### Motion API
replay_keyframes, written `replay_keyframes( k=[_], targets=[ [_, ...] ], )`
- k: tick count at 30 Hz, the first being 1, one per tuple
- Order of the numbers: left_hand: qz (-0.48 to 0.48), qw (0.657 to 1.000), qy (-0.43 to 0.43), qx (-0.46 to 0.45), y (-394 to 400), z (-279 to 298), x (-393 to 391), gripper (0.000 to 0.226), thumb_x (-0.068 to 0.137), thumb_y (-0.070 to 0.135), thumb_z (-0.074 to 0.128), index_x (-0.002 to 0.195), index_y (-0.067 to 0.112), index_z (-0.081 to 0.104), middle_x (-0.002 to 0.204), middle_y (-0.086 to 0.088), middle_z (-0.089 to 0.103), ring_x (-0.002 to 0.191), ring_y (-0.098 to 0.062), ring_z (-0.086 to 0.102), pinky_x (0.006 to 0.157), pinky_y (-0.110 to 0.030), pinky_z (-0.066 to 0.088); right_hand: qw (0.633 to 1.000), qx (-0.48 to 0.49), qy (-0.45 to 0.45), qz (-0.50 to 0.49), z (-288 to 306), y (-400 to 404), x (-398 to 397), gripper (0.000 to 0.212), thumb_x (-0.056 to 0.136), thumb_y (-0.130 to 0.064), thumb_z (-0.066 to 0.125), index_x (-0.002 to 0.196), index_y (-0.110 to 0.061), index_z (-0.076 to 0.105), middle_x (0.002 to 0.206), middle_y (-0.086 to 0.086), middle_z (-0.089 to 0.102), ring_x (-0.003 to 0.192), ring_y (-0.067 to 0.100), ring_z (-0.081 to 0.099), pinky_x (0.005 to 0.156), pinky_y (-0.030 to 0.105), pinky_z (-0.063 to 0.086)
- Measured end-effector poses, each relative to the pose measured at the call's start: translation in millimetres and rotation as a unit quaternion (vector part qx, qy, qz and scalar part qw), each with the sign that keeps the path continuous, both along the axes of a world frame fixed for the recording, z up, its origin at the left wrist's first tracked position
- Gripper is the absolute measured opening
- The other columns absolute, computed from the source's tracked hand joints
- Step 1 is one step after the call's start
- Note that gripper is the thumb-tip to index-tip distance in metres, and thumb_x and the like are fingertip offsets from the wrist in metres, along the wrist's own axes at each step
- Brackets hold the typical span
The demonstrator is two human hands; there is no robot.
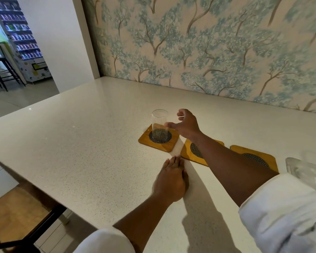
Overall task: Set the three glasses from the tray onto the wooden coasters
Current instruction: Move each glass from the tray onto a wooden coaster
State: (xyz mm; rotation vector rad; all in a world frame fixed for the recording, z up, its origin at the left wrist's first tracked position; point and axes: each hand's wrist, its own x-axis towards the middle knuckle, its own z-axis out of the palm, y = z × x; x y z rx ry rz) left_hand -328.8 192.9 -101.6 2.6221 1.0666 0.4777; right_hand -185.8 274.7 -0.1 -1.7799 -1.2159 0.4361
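A clear empty glass [159,124] stands upright on the leftmost wooden coaster [170,145], over its dark mesh centre. My right hand [187,125] hovers just right of the glass with fingers spread, thumb tip close to its wall, nothing held. Two more wooden coasters lie to the right: the middle one [187,152] partly under my right forearm, the right one [268,159] bare. My left hand [171,179] rests flat on the counter in front of the coasters, holding nothing. At the right edge a blurred clear glass [306,170] shows; the tray is not visible.
The white speckled counter [80,152] runs back to a wall with tree-patterned wallpaper [208,42]. A wooden stool seat [15,216] sits below the counter's left edge. A doorway at far left opens onto a vending machine [24,39].
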Motion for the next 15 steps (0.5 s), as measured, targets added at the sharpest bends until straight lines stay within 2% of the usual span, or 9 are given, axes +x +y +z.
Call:
replay_keyframes(
  k=[5, 15],
  targets=[
    [0.003, 1.000, -0.001, -0.002, -1.0, -1.1, 0.6, 0.056, 0.100, 0.038, 0.021, 0.149, 0.012, 0.022, 0.157, -0.006, 0.029, 0.146, -0.020, 0.021, 0.118, -0.032, 0.007, 0.999, 0.027, -0.017, -0.042, 13.3, -29.6, 21.1, 0.074, 0.071, -0.039, 0.085, 0.130, -0.011, 0.049, 0.128, 0.006, 0.055, 0.112, 0.018, 0.054, 0.085, 0.027, 0.045],
    [0.003, 1.000, 0.016, 0.011, -3.5, 2.0, 1.1, 0.053, 0.101, 0.034, 0.019, 0.149, 0.012, 0.024, 0.158, -0.007, 0.024, 0.147, -0.020, 0.017, 0.120, -0.034, 0.011, 0.991, 0.045, -0.038, -0.122, 30.1, -94.3, 63.7, 0.068, 0.073, -0.040, 0.083, 0.125, -0.011, 0.051, 0.126, 0.005, 0.054, 0.114, 0.020, 0.053, 0.094, 0.035, 0.048]
  ],
)
